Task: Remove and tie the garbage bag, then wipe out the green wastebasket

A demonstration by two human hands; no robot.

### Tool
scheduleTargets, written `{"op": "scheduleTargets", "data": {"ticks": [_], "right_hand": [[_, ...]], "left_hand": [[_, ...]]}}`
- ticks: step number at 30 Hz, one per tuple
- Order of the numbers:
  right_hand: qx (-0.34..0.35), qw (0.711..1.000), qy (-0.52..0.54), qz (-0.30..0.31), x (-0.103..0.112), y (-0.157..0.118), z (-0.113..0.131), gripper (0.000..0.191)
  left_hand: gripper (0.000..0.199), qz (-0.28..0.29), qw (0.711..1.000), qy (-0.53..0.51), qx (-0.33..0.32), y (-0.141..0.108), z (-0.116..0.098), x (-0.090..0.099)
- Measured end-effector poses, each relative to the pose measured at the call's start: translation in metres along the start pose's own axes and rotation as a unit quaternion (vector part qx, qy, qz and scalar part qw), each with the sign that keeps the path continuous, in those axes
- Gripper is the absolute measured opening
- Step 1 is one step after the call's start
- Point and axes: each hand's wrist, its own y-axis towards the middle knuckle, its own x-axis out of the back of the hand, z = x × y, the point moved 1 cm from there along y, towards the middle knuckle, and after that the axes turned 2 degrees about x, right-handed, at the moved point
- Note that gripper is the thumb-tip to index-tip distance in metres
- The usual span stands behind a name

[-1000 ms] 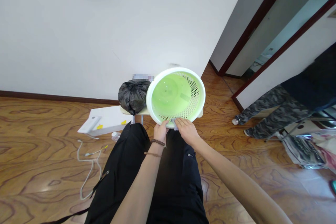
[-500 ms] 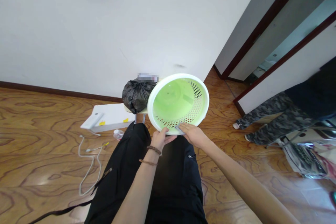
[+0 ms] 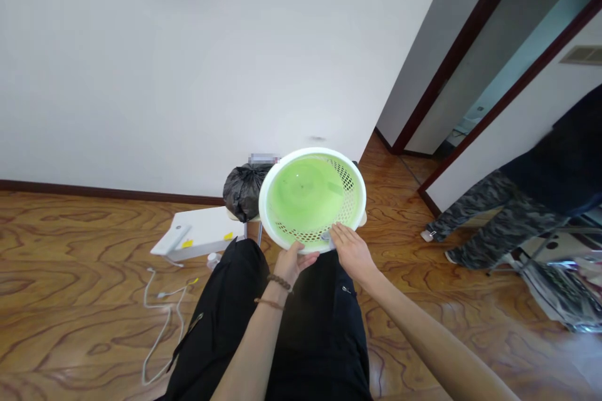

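Observation:
A light green basket (image 3: 305, 191) with a white rim and rows of holes in its side is tilted so its inside faces me. My left hand (image 3: 292, 261) grips the near rim, thumb on top and fingers underneath. My right hand (image 3: 348, 249) is closed at the near right of the rim, fingers pressed over the edge. Under its fingertips shows a small piece of greyish-white cloth (image 3: 326, 235), mostly hidden by the hand. Whether it is fabric or tissue I cannot tell.
Beyond the basket, a tied black plastic bag (image 3: 244, 191) rests on a stool by the wall. On the floor at left lie a white box-shaped appliance (image 3: 202, 233), a bottle (image 3: 213, 260) and a white cable (image 3: 162, 326). A person in camouflage trousers (image 3: 493, 207) stands at right.
My right hand has slid right along the basket's rim with the cloth. The basket sits slightly lower and further left in view, and the camera view has shifted a little.

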Motion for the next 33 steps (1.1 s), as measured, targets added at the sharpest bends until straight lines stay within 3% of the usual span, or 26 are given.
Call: {"op": "scheduleTargets", "data": {"ticks": [6,10,14,20,25,31,33], "right_hand": [[0.023,0.997,0.051,0.051,-0.005,-0.001,0.005,0.039],[-0.025,0.998,0.053,0.010,0.007,0.007,0.002,0.044],[-0.012,0.999,0.042,-0.006,0.011,0.010,-0.001,0.045],[-0.028,0.996,0.047,0.064,-0.004,0.004,0.007,0.040],[0.044,0.986,0.099,0.126,-0.005,0.005,0.022,0.041],[-0.027,0.999,0.013,0.041,-0.002,0.006,-0.007,0.042],[-0.036,0.999,-0.006,0.038,-0.005,0.004,-0.014,0.041]], "left_hand": [[0.030,-0.004,0.999,0.033,-0.006,0.002,0.003,0.002],[0.030,0.008,0.999,0.036,-0.010,0.000,0.004,0.001],[0.032,0.015,0.999,0.031,-0.007,-0.001,0.003,-0.002],[0.029,0.007,0.999,0.025,-0.020,-0.001,0.001,-0.002],[0.026,-0.008,0.999,0.044,-0.017,0.004,0.009,0.005],[0.020,0.016,0.998,0.040,-0.056,0.008,0.012,0.006],[0.020,0.025,0.998,0.017,-0.058,0.009,0.011,0.005]]}}
